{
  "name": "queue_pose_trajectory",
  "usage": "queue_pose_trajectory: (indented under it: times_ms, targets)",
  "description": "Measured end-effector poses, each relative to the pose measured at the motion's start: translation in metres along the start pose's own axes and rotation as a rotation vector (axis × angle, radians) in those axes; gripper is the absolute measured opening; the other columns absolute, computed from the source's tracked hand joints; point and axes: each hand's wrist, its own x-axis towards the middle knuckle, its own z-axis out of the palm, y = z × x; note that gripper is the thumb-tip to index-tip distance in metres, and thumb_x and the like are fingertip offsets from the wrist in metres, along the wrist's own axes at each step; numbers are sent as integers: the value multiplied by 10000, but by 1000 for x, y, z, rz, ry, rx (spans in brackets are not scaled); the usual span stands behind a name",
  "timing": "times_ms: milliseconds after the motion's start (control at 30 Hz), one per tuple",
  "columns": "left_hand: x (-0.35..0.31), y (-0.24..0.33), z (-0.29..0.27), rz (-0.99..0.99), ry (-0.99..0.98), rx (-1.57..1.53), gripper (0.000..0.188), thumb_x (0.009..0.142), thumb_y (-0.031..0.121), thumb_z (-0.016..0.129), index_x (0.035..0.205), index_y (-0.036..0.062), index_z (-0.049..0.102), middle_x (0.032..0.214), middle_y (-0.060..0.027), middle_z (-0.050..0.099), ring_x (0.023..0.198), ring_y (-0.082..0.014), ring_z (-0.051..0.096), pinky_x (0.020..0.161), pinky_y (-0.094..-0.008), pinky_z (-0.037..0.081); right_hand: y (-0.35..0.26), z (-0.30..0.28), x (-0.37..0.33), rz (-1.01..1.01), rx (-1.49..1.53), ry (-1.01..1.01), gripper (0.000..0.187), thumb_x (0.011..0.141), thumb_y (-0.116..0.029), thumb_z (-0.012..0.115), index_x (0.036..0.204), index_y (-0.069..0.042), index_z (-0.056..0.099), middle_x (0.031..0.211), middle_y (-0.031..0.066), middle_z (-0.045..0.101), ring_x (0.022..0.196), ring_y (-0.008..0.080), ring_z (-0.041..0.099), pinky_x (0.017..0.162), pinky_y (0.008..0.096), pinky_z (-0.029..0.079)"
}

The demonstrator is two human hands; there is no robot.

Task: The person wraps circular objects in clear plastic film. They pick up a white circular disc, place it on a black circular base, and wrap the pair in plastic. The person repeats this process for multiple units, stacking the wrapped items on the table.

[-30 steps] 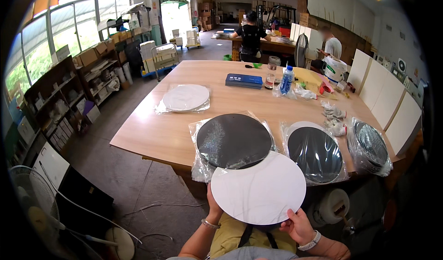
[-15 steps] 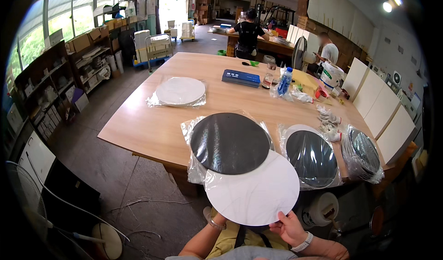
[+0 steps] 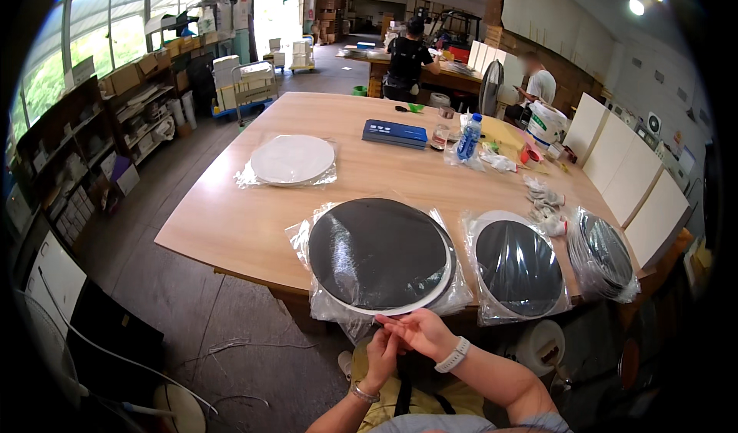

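The large dark disc (image 3: 377, 252) is lying flat near the front edge of the bench (image 3: 223, 210), at the middle; a white rim (image 3: 423, 300) is showing along its right and lower margins, and clear plastic film (image 3: 453, 296) is spreading out around it and hanging over the bench's front edge. The right hand (image 3: 425, 333) is reaching in from the right, its fingers extending leftward just below the disc's lower margin. The left hand (image 3: 382, 356) is meeting it from below, its thumb and fingers bending close together. The fingers of the two hands are overlapping, so that one cannot tell whether either grip is grasping the film or only touching it. A pale wristband (image 3: 453, 356) is circling the right wrist, and a bracelet (image 3: 364, 393) is circling the left.

To the right, a second dark disc (image 3: 517, 268) is lying in film, a white margin showing above it, and beyond it a wrapped stack of discs (image 3: 603, 252) is resting near the bench's right edge. White work gloves (image 3: 547, 222) are lying just behind these. To the left rear, a white disc (image 3: 292, 159) is resting on film. Farther back, a blue box (image 3: 394, 133) is lying beside a glass jar (image 3: 439, 137) and a bottle (image 3: 469, 137), with a white bucket (image 3: 546, 122) standing to their right.
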Motion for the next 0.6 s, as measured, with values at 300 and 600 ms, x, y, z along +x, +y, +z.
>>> queue_pose_trajectory:
  times_ms: [300, 600]
  targets:
    - [0, 16, -4, 108, -12, 59, 160, 956, 134, 491, 1014, -6, 542, 770, -59, 640, 670, -112, 618, 574, -230, 504, -1, 19, 5, 93, 103, 8, 373, 825, 75, 322, 1147, 263, 322, 1274, 347, 390, 1226, 351, 436, 1035, 367, 410]
    - [-1, 22, -13, -13, -6, 56, 193, 953, 195, 514, 998, 13, 562, 763, -73, 638, 605, -150, 622, 560, -254, 502, -6, 1, 18, 132, -14, -169, 376, 852, 58, 352, 1193, 218, 337, 1290, 318, 412, 1203, 367, 471, 964, 365, 472]
